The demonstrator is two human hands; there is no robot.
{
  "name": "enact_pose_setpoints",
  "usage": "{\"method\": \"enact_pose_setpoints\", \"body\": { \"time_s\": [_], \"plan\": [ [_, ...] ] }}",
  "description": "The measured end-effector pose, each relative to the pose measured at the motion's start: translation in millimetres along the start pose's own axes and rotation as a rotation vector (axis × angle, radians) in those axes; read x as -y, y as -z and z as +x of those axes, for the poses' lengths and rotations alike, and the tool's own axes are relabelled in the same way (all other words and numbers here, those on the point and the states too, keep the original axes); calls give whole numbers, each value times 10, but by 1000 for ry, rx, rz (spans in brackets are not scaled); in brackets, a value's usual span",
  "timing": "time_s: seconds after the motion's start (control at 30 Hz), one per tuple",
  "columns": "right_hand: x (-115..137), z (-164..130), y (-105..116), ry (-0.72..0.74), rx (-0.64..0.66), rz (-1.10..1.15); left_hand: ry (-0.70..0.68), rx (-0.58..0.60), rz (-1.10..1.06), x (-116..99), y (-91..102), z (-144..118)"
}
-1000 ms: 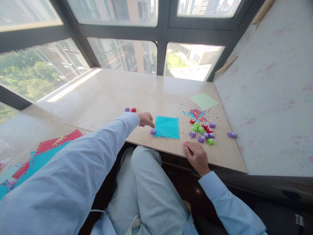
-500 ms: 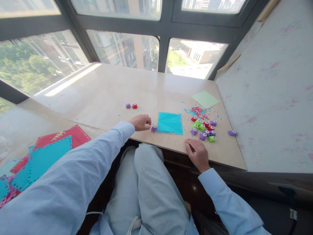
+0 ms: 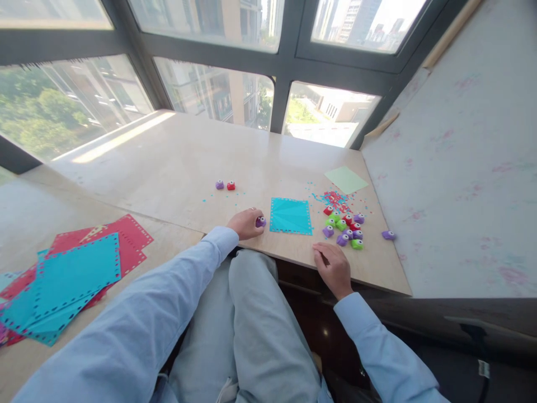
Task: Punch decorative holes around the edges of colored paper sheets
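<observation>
The left hand point(image 3: 245, 223) rests on the table point(image 3: 176, 168) with its fingers curled around a purple punch point(image 3: 260, 221), which sits at the fingertips just left of the teal sheet point(image 3: 290, 215). The punch touches the table and lies right beside the sheet's left edge; whether it overlaps that edge is too small to tell.

The right hand point(image 3: 333, 267) lies palm down on the table's near edge, to the right of the sheet and nearer the person. Its fingers are loosely bent together and hold nothing.

Right of the sheet, just beyond the right hand, stands a cluster of punches point(image 3: 343, 226) in red, green and purple, packed close and touching one another. One more purple punch, the lone punch point(image 3: 388, 235), lies further right of the sheet, apart from the cluster. Beyond the cluster, paper confetti point(image 3: 335, 197) in red and teal is scattered on the table, and beyond that, up and right of the sheet, lies a pale green sheet point(image 3: 346, 179).

Left of the teal sheet and further from the person, a pair of punches point(image 3: 225, 185), one purple and one red, sit side by side. Far left of the sheet, on a lower surface, a stack of sheets point(image 3: 71, 277) in teal and red lies fanned, their edges punched with holes.
</observation>
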State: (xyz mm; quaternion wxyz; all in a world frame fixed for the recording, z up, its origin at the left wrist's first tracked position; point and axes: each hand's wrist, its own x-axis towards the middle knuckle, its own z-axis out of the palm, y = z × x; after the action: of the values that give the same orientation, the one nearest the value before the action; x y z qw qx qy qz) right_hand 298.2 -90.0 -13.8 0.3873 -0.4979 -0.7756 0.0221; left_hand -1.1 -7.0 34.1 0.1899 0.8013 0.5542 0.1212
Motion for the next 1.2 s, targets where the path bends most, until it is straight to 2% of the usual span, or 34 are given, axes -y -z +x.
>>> {"method": "enact_pose_setpoints", "body": {
  "time_s": [0.13, 0.27, 0.4, 0.5, 0.57, 0.67, 0.83, 0.97, 1.03, 1.2],
  "plan": [
    [25, -3, 4, -82, 9, 55, 84, -182, -184, -48, -19, -94],
    [136, 20, 28, -303, 37, 264, 118, -341, -356, -322, -107, -211],
    [401, 127, 69, -516, 128, 543, 84, -372, -417, -769, -296, -329],
    [590, 233, 101, -560, 162, 727, 38, -343, -366, -1041, -427, -393],
    [649, 288, 122, -583, 190, 802, 24, -337, -313, -1138, -488, -405],
    [632, 325, 149, -624, 200, 809, -4, -338, -263, -1177, -549, -375],
    [487, 328, 165, -693, 185, 805, -129, -303, -281, -1183, -637, -296],
    [351, 345, 160, -718, 167, 709, -224, -259, -311, -1191, -712, -246],
    [262, 355, 158, -726, 150, 645, -224, -275, -276, -1171, -734, -198],
    [-3, 373, 173, -617, 121, 420, -193, -303, -59, -1081, -735, 19]
  ]
}}
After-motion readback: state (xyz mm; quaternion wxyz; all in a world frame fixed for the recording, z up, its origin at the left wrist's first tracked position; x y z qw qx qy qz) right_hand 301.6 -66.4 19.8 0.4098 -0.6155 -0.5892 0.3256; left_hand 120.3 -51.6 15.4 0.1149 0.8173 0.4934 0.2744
